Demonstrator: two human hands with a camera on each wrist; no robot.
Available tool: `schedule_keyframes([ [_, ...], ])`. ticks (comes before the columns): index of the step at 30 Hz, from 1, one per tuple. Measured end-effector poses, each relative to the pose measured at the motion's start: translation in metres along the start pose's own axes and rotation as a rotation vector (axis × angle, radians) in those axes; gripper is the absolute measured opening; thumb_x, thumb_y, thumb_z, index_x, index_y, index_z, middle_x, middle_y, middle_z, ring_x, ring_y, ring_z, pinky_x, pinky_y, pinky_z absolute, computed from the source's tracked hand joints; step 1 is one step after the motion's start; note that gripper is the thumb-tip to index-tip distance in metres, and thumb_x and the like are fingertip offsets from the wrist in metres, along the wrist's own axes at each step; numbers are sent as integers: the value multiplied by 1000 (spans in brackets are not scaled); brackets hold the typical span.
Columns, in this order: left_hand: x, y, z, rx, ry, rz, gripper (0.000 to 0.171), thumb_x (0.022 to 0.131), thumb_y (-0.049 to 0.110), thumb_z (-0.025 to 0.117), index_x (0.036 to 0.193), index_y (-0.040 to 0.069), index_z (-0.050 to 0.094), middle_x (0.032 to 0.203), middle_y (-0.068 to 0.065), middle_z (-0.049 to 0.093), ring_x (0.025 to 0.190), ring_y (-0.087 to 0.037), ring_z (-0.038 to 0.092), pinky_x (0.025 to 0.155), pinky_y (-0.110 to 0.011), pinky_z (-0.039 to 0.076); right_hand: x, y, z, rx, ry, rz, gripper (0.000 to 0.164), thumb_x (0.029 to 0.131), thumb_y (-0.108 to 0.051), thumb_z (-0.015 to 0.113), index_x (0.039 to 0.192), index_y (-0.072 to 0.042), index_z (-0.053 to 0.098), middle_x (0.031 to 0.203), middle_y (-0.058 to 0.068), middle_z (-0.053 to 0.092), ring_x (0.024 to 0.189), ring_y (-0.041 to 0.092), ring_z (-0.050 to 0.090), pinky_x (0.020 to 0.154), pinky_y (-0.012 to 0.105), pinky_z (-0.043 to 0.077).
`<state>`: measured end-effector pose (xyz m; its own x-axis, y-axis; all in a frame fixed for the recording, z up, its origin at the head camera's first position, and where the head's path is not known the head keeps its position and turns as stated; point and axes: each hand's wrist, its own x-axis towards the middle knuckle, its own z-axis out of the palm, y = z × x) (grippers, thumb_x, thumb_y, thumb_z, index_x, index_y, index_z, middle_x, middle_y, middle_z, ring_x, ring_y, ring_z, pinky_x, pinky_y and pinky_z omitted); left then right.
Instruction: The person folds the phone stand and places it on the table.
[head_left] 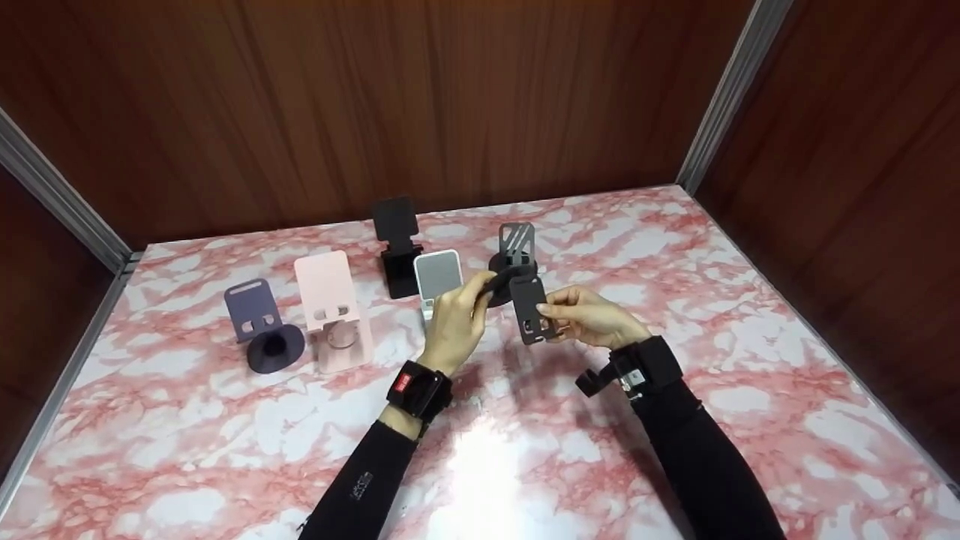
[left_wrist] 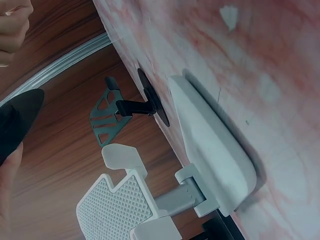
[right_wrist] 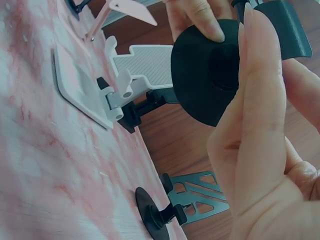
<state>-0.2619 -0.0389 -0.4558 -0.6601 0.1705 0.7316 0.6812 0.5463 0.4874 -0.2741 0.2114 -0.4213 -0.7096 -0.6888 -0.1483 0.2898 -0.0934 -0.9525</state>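
Both hands hold one black phone stand [head_left: 529, 306] above the table, with its slotted plate facing the head camera. My left hand [head_left: 456, 319] grips its round base [right_wrist: 197, 75] between thumb and fingers. On the other side, my right hand [head_left: 589, 319] pinches the plate near its lower edge, thumb on the front. The right wrist view shows the right fingers [right_wrist: 260, 125] covering part of the joint between base and plate. Behind the held stand is a grey phone stand [head_left: 517, 238] with slanted cutouts and a round base.
Left of the hands stand a white-and-grey phone stand [head_left: 439, 274], a taller black one [head_left: 396, 221], a pink one [head_left: 324, 289] and a dark purple one [head_left: 253, 306]. The marbled table [head_left: 187, 465] is bounded by brown wood-grain walls [head_left: 337, 112] with metal edges.
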Motion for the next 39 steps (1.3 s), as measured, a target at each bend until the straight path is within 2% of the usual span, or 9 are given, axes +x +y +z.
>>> schedule_keyframes([
  [4,-7,-35,26,37,2,16,18,105,8,68,122,10,72,107,-15,84,93,-35,82,78,-47,68,1,2,-1,4,2,24,20,109,-10,63,101,-16,80,94,-1,84,81,5,79,78,19,67],
  [10,-7,-23,17,81,-10,54,18,105,7,68,122,9,72,106,-13,84,91,-33,83,75,-47,68,-1,3,-1,10,6,38,18,109,-11,65,102,-16,81,93,-2,83,75,2,74,77,17,66],
  [17,-6,-31,27,-15,-20,-62,20,102,5,70,122,11,73,106,-17,84,95,-33,83,81,-47,69,-4,2,2,-9,45,27,20,109,-11,64,97,-17,80,89,-4,81,75,2,73,74,17,66],
  [21,2,-14,14,-74,-9,-86,20,99,-1,71,118,5,73,106,-20,83,97,-33,83,84,-44,70,-3,-1,10,-46,116,2,28,110,-7,60,90,-19,77,86,-5,79,77,4,74,75,19,66],
  [24,10,4,0,-105,0,-92,17,98,-5,70,114,0,73,102,-22,83,95,-35,82,82,-42,70,-4,-5,17,-75,200,-30,20,108,-8,64,93,-17,73,89,-5,75,82,6,72,78,22,67],
  [27,13,18,-11,-145,-7,-133,16,98,-7,69,113,-4,72,99,-24,82,92,-36,81,81,-42,71,-5,-8,24,-93,290,-58,9,107,-7,65,112,-15,65,102,-1,68,90,10,70,86,28,69],
  [29,16,24,-16,-189,-17,-173,17,98,-8,69,114,-6,71,98,-25,81,91,-37,81,81,-41,71,-6,-9,28,-105,323,-77,24,108,-6,62,130,-13,56,114,2,62,99,12,69,90,31,68],
  [34,18,30,-19,-294,-34,-239,17,98,-9,68,116,-9,69,101,-28,80,94,-39,82,84,-39,71,-6,-10,32,-99,288,-133,51,110,-8,59,157,-9,38,132,1,60,114,13,66,97,26,62],
  [39,18,31,-18,-347,-60,-285,20,98,-10,68,117,-10,69,105,-30,79,95,-41,81,87,-46,70,-4,-11,35,12,245,-182,30,109,-9,63,139,-13,59,123,-2,69,105,10,70,95,21,60],
])
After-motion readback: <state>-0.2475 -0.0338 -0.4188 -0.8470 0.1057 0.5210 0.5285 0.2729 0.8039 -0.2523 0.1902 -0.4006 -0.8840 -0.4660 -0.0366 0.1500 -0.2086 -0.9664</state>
